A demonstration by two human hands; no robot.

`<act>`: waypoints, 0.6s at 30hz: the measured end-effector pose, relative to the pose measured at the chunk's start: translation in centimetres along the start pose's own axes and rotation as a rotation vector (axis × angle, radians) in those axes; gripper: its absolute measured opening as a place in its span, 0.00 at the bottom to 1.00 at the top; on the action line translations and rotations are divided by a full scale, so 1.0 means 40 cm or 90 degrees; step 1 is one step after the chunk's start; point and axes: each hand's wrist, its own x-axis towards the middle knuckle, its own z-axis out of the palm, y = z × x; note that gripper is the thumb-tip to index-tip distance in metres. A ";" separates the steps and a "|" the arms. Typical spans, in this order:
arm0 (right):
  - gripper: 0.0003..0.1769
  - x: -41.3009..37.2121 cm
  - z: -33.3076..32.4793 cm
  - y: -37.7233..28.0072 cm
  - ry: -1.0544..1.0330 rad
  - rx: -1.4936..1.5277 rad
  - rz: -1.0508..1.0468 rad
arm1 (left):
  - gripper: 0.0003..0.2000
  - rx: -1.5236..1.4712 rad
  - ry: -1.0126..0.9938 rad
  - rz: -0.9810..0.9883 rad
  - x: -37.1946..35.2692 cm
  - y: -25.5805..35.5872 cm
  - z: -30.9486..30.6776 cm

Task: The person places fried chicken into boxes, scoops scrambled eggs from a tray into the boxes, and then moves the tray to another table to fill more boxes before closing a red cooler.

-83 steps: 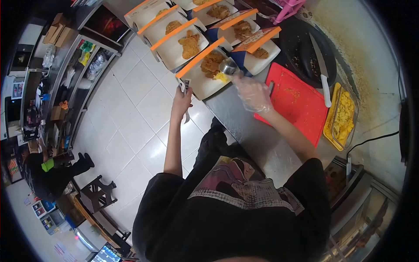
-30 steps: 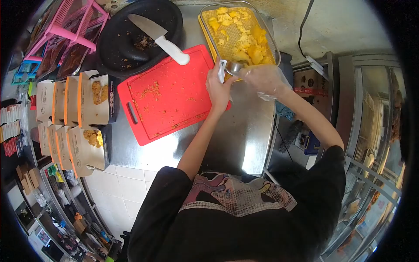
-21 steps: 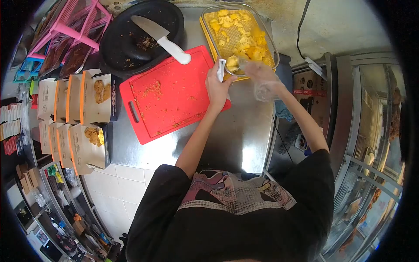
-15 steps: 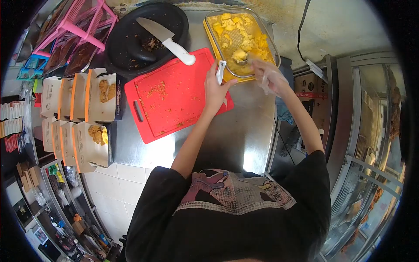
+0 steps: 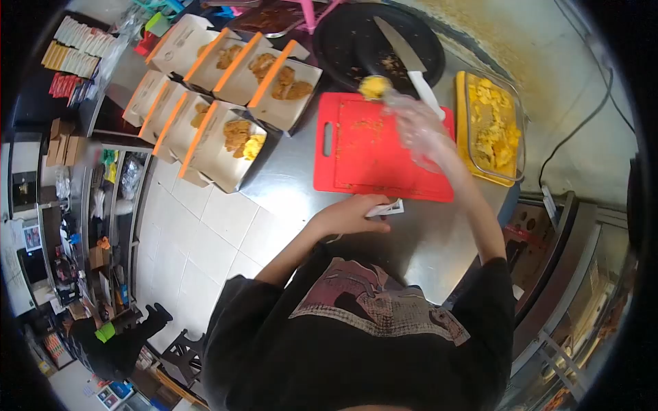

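Observation:
My right hand [image 5: 419, 127], in a clear plastic glove, is closed on a spoon [image 5: 388, 90], which is blurred by motion. A yellow lump of what looks like scrambled egg [image 5: 373, 87] sits at its tip, above the far edge of the red cutting board [image 5: 384, 154]. Near the board's front edge, my left hand [image 5: 353, 215] grips a small white flat object [image 5: 389, 208] whose kind I cannot make out. More yellow egg [image 5: 497, 140] lies in a wire-rimmed mesh basket [image 5: 523, 147] over a yellow tray [image 5: 463, 127] to the right.
Several open boxes [image 5: 212, 147] with orange edges stand at left, some holding fried pieces [image 5: 236, 137]. A large knife [image 5: 404, 51] rests on the black stone mortar [image 5: 336, 41] behind the board. A person in dark clothes [image 5: 110, 346] is at lower left.
My right hand has moved left from the basket with egg on the spoon. My left hand has come back towards my body with the white object. The view has turned left.

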 end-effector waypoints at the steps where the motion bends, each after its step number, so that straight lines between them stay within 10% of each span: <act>1: 0.09 0.056 0.036 0.020 -0.047 0.000 -0.004 | 0.23 -0.001 0.006 -0.002 -0.034 -0.002 -0.010; 4: 0.10 0.192 0.174 0.060 -0.009 -0.187 -0.111 | 0.22 -0.043 0.071 -0.023 -0.115 -0.008 -0.057; 6: 0.09 0.352 0.177 0.140 0.106 -0.595 -0.549 | 0.22 -0.044 0.106 -0.029 -0.167 0.004 -0.097; 10: 0.05 0.360 0.193 0.120 0.104 -1.234 -0.543 | 0.22 -0.045 0.165 -0.012 -0.245 -0.012 -0.160; 18: 0.08 0.312 0.203 0.068 0.114 -1.257 -0.510 | 0.22 -0.081 0.203 0.002 -0.274 -0.038 -0.221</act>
